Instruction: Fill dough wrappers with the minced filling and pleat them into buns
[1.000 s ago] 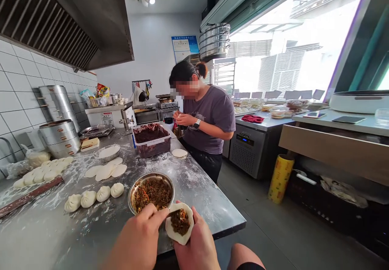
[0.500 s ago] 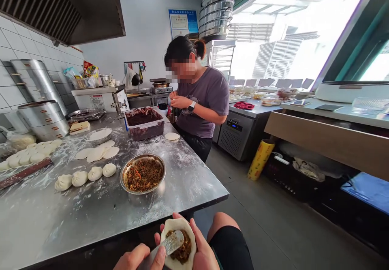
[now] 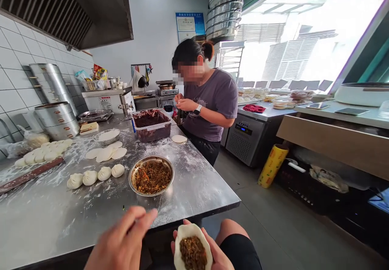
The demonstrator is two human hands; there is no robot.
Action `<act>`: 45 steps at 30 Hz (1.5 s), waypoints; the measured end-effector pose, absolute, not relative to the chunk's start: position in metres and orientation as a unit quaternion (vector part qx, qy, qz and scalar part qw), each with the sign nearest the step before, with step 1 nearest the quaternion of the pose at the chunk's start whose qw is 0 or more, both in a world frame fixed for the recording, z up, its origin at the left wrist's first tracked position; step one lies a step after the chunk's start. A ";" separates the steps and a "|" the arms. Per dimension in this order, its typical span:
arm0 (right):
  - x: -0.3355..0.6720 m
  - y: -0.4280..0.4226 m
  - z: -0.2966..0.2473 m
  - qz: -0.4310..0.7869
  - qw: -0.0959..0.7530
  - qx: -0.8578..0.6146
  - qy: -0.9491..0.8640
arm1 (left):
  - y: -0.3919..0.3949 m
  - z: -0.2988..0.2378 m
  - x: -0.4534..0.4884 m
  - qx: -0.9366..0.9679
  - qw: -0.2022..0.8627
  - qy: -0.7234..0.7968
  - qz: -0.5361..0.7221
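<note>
My right hand [image 3: 212, 258] lies palm up at the bottom edge and cradles a white dough wrapper [image 3: 192, 235] with a mound of dark minced filling [image 3: 193, 253] on it. My left hand [image 3: 124, 241] is raised just left of it over the table's near edge, with thumb and fingers pressed together and pointing at the metal bowl of filling [image 3: 151, 176]; what it holds is hidden. Left of the bowl sits a row of finished buns [image 3: 94, 176], and behind them lie flat round wrappers [image 3: 106, 153].
Across the floured steel table [image 3: 75, 213] another person [image 3: 209, 108] works dough with both hands. Near them are a tub of dark paste [image 3: 151, 125] and one wrapper [image 3: 179, 139]. Dough pieces [image 3: 42, 152], a rolling pin [image 3: 30, 175] and steamer stacks [image 3: 56, 118] stand at left.
My left hand has lifted off the wrapper and moved up and left toward the bowl; the metal spatula it pressed into the filling no longer shows. The view has shifted slightly.
</note>
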State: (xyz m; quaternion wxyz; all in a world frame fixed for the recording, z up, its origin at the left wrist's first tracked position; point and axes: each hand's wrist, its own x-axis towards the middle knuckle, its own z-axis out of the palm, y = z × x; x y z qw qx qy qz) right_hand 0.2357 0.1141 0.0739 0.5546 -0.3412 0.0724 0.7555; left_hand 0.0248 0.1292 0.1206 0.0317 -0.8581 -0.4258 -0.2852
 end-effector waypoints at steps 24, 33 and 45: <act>0.212 0.195 0.125 0.658 0.659 -0.364 -0.003 | 0.271 0.183 0.041 -0.794 -0.211 -0.564 -0.086; 0.213 0.191 0.134 0.650 0.665 -0.367 0.001 | 0.277 0.185 0.025 -0.775 -0.282 -0.558 -0.090; 0.212 0.205 0.132 0.669 0.652 -0.355 0.025 | 0.244 0.192 0.044 -0.780 -0.253 -0.559 -0.122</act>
